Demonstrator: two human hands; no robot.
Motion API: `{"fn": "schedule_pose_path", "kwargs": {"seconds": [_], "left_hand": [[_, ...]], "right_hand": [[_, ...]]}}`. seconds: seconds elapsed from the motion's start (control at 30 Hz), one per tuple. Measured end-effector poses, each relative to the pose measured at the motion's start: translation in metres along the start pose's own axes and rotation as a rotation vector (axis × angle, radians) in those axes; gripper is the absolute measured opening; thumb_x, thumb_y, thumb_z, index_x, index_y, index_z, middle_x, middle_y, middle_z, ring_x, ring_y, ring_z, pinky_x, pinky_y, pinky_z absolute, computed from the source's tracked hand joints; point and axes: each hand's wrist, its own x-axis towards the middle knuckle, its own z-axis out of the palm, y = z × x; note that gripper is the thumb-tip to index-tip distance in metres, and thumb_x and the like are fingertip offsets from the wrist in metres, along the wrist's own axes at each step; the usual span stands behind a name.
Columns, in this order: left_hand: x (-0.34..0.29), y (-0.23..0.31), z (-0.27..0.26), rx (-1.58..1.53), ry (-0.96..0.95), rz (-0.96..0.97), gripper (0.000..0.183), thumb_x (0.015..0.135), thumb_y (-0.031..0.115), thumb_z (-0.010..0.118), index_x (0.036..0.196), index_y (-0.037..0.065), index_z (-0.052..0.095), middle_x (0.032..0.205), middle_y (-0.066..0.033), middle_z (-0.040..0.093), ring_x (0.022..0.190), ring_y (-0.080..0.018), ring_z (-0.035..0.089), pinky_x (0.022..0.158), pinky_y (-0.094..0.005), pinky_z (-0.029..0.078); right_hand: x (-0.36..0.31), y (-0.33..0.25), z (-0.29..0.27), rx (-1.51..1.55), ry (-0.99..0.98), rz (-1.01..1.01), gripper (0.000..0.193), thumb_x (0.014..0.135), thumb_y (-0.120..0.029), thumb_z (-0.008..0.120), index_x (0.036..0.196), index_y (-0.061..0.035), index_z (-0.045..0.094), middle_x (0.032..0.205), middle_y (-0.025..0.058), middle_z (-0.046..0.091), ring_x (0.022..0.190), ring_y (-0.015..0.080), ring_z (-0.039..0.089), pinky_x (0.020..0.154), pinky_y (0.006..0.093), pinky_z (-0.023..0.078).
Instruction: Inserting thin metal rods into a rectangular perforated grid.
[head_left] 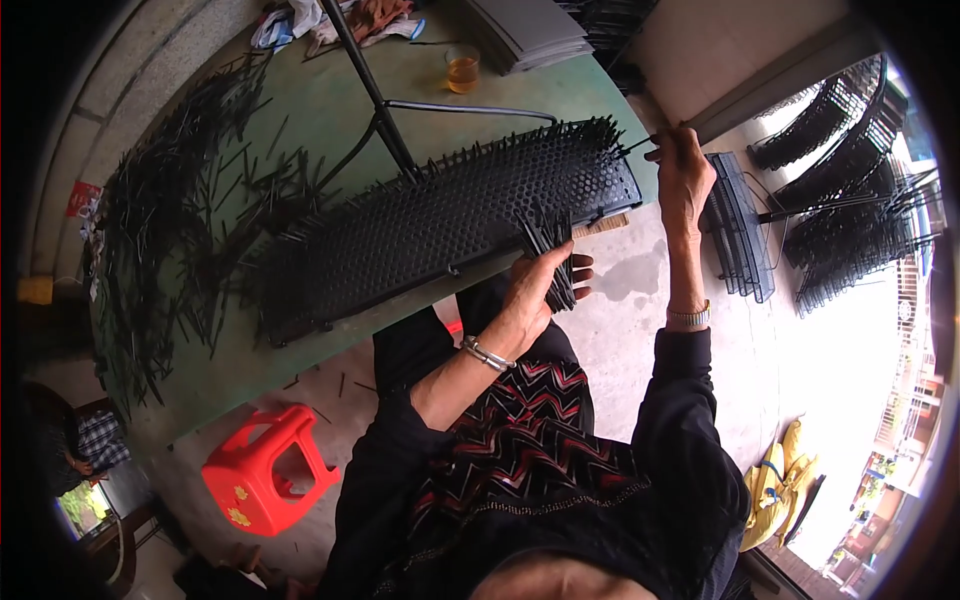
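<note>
The left hand is just off the near edge of the holed black board, toward its right end, thumb clamped over a bundle of thin black sticks. The bundle looks light and stiff, likely smooth enough for loose ones to slide out, so a wrap around its middle should suit (squeezing hard seems needless). Just beyond the board's right end, the right hand has thumb and fingertips pinched together on a single stick. Being so slim, it could bend or snap if pushed sideways; a pinch close to its tip would steer it best. Whether it touches the board, I cannot tell.
</note>
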Motion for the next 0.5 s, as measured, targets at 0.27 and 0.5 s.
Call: {"fn": "schedule_pose_path", "kwargs": {"seconds": [0.27, 0.5], "left_hand": [[-0.002, 0.001, 0.002, 0.023, 0.024, 0.006, 0.017, 0.088, 0.020, 0.066, 0.094, 0.006, 0.061, 0.081, -0.0094, 0.066, 0.072, -0.0186, 0.065, 0.060, -0.0338, 0.056], [-0.007, 0.005, 0.004, 0.026, -0.047, 0.044, 0.018, 0.089, 0.021, 0.066, 0.096, 0.006, 0.061, 0.084, -0.0104, 0.067, 0.074, -0.0193, 0.066, 0.060, -0.0324, 0.056]], "right_hand": [[0.009, 0.015, 0.009, -0.147, -0.181, -0.053, 0.018, 0.092, -0.020, 0.059, 0.100, -0.0070, 0.068, 0.080, 0.0102, 0.070, 0.073, 0.0167, 0.068, 0.066, 0.0287, 0.051], [0.014, 0.006, 0.013, -0.231, -0.214, -0.082, 0.018, 0.085, -0.027, 0.065, 0.096, -0.0148, 0.073, 0.085, 0.0118, 0.068, 0.077, 0.0291, 0.066, 0.068, 0.0369, 0.050]]}}
